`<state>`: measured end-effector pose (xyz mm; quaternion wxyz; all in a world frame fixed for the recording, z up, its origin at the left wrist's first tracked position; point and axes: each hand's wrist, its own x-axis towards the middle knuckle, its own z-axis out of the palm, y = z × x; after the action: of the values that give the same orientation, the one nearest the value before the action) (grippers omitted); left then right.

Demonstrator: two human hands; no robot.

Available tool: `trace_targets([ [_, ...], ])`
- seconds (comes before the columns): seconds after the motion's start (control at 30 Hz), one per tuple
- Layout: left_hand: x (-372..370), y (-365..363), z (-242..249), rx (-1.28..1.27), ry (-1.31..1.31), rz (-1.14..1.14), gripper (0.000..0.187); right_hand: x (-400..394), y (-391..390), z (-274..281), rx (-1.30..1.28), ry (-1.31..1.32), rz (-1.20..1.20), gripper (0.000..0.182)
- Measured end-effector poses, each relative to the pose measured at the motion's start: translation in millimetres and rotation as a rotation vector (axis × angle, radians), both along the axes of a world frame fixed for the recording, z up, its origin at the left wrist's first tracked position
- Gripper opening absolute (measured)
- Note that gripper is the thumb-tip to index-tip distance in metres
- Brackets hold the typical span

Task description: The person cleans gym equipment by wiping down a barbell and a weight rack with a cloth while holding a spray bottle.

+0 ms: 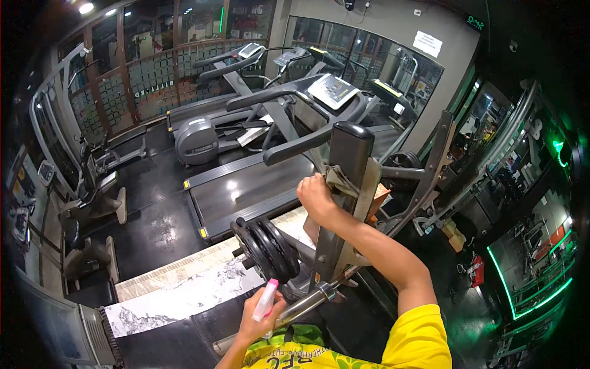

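My left hand (262, 315) has its fingers wrapped around the pink-topped bottle (265, 301); my right hand (315, 195), by the post (351, 150), I can't tell.

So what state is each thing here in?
Pink-and-white plastic spray bottle: held in the left hand.
Right hand: fingers curled, at the black-topped upright post.
Round black weight plates: loaded side by side.
Green digital clock: lit.
Green light strips: lit.
White paper sheet: posted up.
Grey treadmill with white console: on or off, cannot tell.
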<state>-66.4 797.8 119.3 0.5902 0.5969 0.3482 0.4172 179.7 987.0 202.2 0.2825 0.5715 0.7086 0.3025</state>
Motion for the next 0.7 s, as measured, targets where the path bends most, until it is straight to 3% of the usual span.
trace_targets([
  [0.03, -3.9, 1.2, 1.2, 0.002, 0.018, -0.015, 0.018, -1.8, -7.8, 9.3, 0.015, 0.274, 0.091, 0.018],
  [0.07, -6.4, 1.8, 2.4, 0.003, 0.021, -0.012, 0.018, -6.0, -12.9, 19.1, 0.015, 0.276, 0.094, 0.018],
  [0.13, -10.1, 4.5, 5.8, -0.073, -0.012, 0.044, 0.02, -14.3, -22.9, 46.5, 0.279, 0.681, 0.291, 0.015],
  [0.2, -14.5, 6.5, 10.8, -0.092, -0.024, 0.034, 0.019, -27.5, -32.6, 87.2, 0.467, 0.648, 0.312, 0.021],
  [0.27, -16.7, 7.2, 14.9, -0.086, -0.07, 0.001, 0.017, -12.1, -27.8, 111.7, 0.82, 0.429, 0.534, 0.023],
  [0.37, -14.0, 8.5, 23.6, -0.114, -0.092, -0.011, 0.016, 19.8, -33.8, 138.6, 0.653, 0.311, 0.438, 0.026],
  [0.47, -9.1, 9.8, 21.9, -0.125, -0.118, -0.039, 0.016, 24.7, -42.8, 114.0, 0.575, 0.142, 0.408, 0.033],
  [0.7, -7.2, 5.6, 15.3, -0.161, -0.143, -0.069, 0.015, 23.5, -106.3, 60.6, 0.52, 0.305, 0.18, 0.035],
])
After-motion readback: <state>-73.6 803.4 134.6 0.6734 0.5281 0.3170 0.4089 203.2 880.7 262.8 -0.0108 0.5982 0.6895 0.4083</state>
